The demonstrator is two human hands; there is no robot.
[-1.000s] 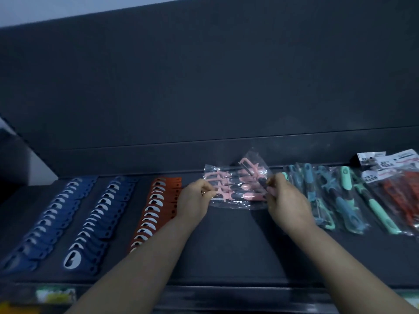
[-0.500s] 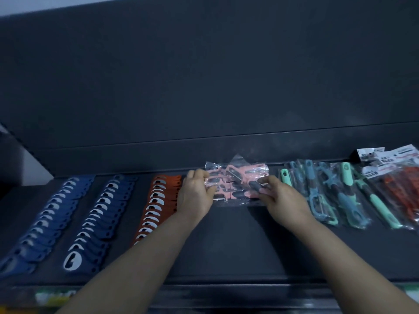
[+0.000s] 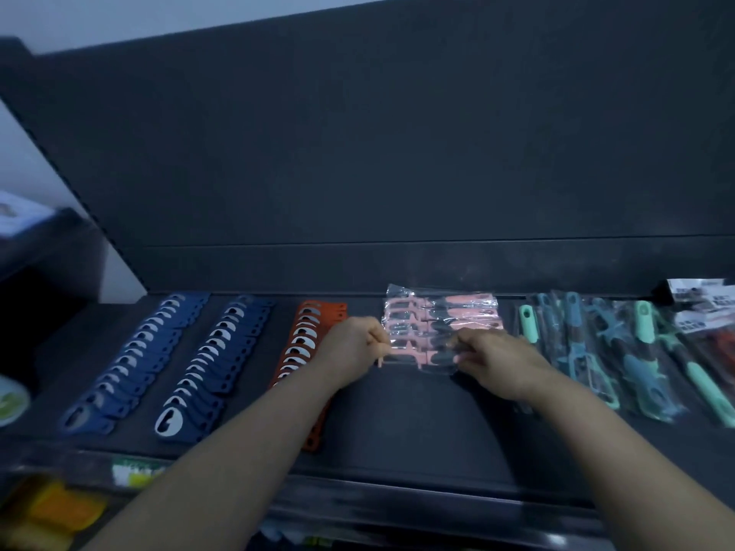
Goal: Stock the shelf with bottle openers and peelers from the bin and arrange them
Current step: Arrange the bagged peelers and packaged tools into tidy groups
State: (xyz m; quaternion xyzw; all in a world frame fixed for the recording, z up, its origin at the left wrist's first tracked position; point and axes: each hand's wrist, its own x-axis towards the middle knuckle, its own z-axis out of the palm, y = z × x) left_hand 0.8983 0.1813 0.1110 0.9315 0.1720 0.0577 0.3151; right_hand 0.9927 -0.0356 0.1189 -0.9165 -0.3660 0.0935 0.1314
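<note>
A stack of pink peelers (image 3: 441,324) in clear bags lies on the dark shelf (image 3: 417,415), near its back wall. My left hand (image 3: 354,347) pinches the left edge of the nearest bag. My right hand (image 3: 493,355) pinches that bag's right end. Left of the stack run an orange row of bottle openers (image 3: 306,351) and two blue rows of bottle openers (image 3: 214,363), each overlapped from back to front. To the right lie teal and mint peelers (image 3: 596,351) in bags.
Red peelers with white header cards (image 3: 712,324) lie at the far right edge. The shelf's front lip (image 3: 397,507) carries a price strip. Yellow packs (image 3: 51,515) sit on a lower level at bottom left. A dark back panel rises behind everything.
The pink peeler my right hand held up above the stack has come down flat onto it. Both hands have shifted to the nearest bag's two ends. The view has tilted slightly.
</note>
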